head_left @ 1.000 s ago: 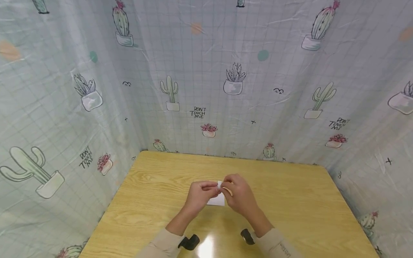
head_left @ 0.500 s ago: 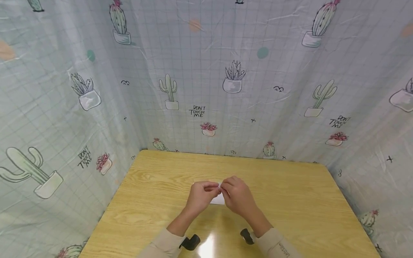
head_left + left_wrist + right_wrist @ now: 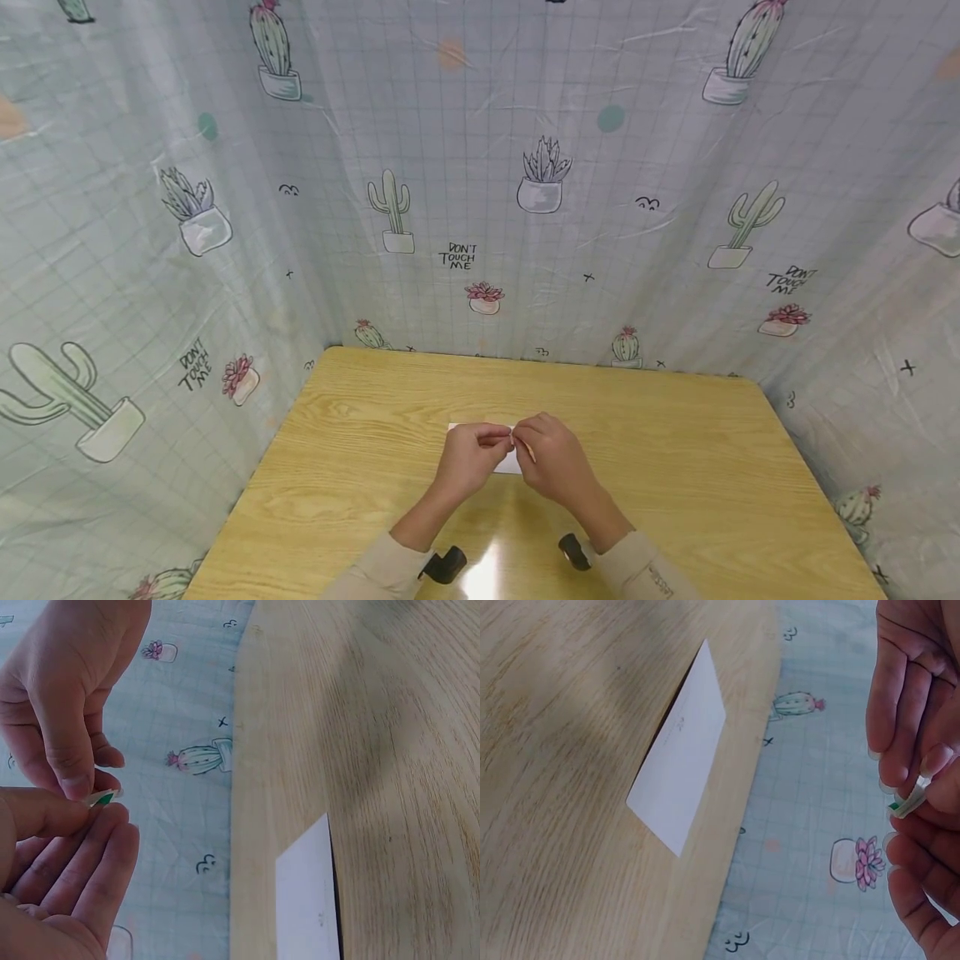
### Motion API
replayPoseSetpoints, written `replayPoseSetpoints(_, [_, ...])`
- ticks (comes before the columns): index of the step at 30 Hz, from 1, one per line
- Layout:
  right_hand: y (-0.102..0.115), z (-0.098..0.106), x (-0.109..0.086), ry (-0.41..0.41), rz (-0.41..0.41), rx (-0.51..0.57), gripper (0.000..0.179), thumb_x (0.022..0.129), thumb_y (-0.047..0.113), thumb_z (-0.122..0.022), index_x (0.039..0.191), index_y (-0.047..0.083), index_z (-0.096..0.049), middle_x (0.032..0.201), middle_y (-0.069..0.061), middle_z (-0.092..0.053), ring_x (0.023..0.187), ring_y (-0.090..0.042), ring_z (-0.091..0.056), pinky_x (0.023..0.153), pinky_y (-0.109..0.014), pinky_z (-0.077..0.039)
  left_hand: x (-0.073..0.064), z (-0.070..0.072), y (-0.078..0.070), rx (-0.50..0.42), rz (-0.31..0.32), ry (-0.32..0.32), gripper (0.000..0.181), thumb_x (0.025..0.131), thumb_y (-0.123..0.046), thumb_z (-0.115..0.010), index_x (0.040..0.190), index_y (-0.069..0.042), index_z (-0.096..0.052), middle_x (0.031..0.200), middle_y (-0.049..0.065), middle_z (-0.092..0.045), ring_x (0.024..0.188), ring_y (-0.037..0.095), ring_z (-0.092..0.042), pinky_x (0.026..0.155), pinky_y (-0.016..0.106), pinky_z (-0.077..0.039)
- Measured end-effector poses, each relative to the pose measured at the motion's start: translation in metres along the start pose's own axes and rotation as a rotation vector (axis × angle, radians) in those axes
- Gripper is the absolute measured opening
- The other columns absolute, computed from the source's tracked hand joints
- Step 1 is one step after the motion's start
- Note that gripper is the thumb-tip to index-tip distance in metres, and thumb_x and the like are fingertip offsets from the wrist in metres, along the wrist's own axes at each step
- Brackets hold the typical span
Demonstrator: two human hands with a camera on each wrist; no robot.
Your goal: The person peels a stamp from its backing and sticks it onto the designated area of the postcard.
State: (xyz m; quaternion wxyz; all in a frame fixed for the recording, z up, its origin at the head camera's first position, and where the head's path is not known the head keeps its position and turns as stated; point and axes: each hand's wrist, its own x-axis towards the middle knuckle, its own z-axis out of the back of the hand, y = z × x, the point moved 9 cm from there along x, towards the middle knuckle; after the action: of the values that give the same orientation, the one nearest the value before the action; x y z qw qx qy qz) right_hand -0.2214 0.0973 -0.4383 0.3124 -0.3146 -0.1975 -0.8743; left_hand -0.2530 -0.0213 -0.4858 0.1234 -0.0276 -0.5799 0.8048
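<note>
Above the table, both hands meet fingertip to fingertip at a tiny white strip with a green patch (image 3: 103, 799). My left hand (image 3: 467, 457) pinches it between thumb and fingers, its other fingers stretched out alongside. From the opposite side my right hand (image 3: 553, 457) grips it with thumb and fingertips. The strip looks folded or creased in the right wrist view, and the fingers cover most of it. Below the hands lies a flat white card (image 3: 681, 750) with faint small marks, partly hidden by them in the head view.
The wood-grain table (image 3: 675, 467) reaches back to a curtain (image 3: 480, 167) printed with cacti, which also hangs at both sides. A bright light reflection (image 3: 480, 575) shows on the tabletop near the front. Black wrist devices (image 3: 446, 566) sit at the sleeves.
The white piece that stuck up between the fingertips a second ago is now almost covered by them. The right hand has dipped slightly, and more of the card's left corner shows.
</note>
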Motion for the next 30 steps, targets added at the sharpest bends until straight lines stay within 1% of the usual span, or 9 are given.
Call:
replayPoseSetpoints(3, [-0.001,0.000,-0.002,-0.005,-0.014,-0.007,0.005,0.083,0.005,-0.079,0.086,0.008,-0.077,0.086,0.000,-0.076,0.080,-0.016,-0.068,0.070,-0.030,-0.059,-0.001,-0.001,-0.002,0.006,-0.007,-0.005,0.022,0.098,-0.013,-0.071,0.112,0.001,-0.079,0.100,0.015,-0.081,0.094,0.025,-0.080,0.076,0.027,-0.065])
replayPoseSetpoints(8, [-0.001,0.001,-0.005,-0.031,-0.027,-0.020,0.009,0.081,0.003,-0.079,0.087,0.009,-0.076,0.086,-0.001,-0.075,0.080,-0.017,-0.068,0.069,-0.030,-0.059,-0.001,-0.002,-0.004,0.037,-0.015,-0.017,0.021,0.099,-0.013,-0.069,0.112,0.000,-0.079,0.100,0.013,-0.082,0.094,0.023,-0.080,0.078,0.024,-0.064])
replayPoseSetpoints(14, [-0.002,0.001,-0.007,-0.051,-0.048,-0.017,0.006,0.086,0.006,-0.077,0.089,0.008,-0.073,0.087,-0.002,-0.074,0.081,-0.018,-0.069,0.070,-0.032,-0.060,-0.001,-0.002,-0.007,0.048,-0.040,-0.024,0.021,0.099,-0.013,-0.069,0.112,-0.001,-0.079,0.101,0.013,-0.081,0.094,0.023,-0.080,0.078,0.024,-0.064])
replayPoseSetpoints(17, [-0.003,-0.001,-0.008,-0.063,-0.054,-0.020,0.006,0.087,0.004,-0.075,0.089,0.008,-0.071,0.086,-0.003,-0.071,0.079,-0.018,-0.068,0.070,-0.032,-0.060,-0.002,-0.001,-0.009,0.056,-0.049,-0.026,0.020,0.100,-0.014,-0.069,0.113,-0.002,-0.079,0.102,0.013,-0.082,0.094,0.024,-0.080,0.078,0.023,-0.063])
replayPoseSetpoints(20, [-0.003,-0.001,-0.009,-0.088,-0.055,-0.021,0.010,0.087,0.000,-0.074,0.087,0.007,-0.067,0.084,-0.003,-0.067,0.075,-0.018,-0.064,0.067,-0.031,-0.057,-0.003,-0.001,-0.010,0.056,-0.065,-0.028,0.020,0.100,-0.012,-0.068,0.113,-0.002,-0.079,0.103,0.013,-0.081,0.096,0.025,-0.080,0.078,0.022,-0.063])
replayPoseSetpoints(24, [-0.004,0.001,-0.011,-0.129,-0.054,-0.025,0.013,0.087,-0.003,-0.074,0.086,0.005,-0.063,0.082,-0.003,-0.064,0.072,-0.018,-0.060,0.064,-0.032,-0.053,-0.004,-0.003,-0.009,0.035,-0.067,-0.032,0.019,0.099,-0.010,-0.069,0.112,-0.001,-0.079,0.103,0.014,-0.081,0.097,0.026,-0.079,0.080,0.022,-0.063])
replayPoseSetpoints(25, [-0.004,0.001,-0.011,-0.137,-0.055,-0.026,0.014,0.086,-0.003,-0.074,0.086,0.005,-0.062,0.082,-0.004,-0.063,0.072,-0.018,-0.059,0.063,-0.032,-0.053,-0.004,-0.003,-0.009,0.027,-0.059,-0.033,0.019,0.098,-0.010,-0.070,0.112,-0.001,-0.079,0.104,0.014,-0.081,0.098,0.026,-0.079,0.080,0.022,-0.063])
replayPoseSetpoints(28, [-0.005,0.001,-0.013,-0.145,-0.057,-0.039,0.015,0.086,-0.003,-0.074,0.085,0.005,-0.061,0.082,-0.004,-0.062,0.073,-0.019,-0.058,0.063,-0.032,-0.052,-0.004,-0.004,-0.006,-0.028,-0.023,-0.036,0.021,0.098,-0.010,-0.071,0.114,0.000,-0.078,0.106,0.016,-0.080,0.101,0.027,-0.078,0.082,0.023,-0.063])
replayPoseSetpoints(30, [-0.006,0.001,-0.014,-0.144,-0.056,-0.050,0.015,0.086,-0.002,-0.074,0.086,0.005,-0.061,0.083,-0.004,-0.062,0.073,-0.019,-0.059,0.064,-0.032,-0.052,-0.004,-0.006,-0.003,-0.086,0.010,-0.033,0.024,0.097,-0.011,-0.073,0.117,0.002,-0.076,0.110,0.019,-0.079,0.105,0.029,-0.078,0.083,0.024,-0.063])
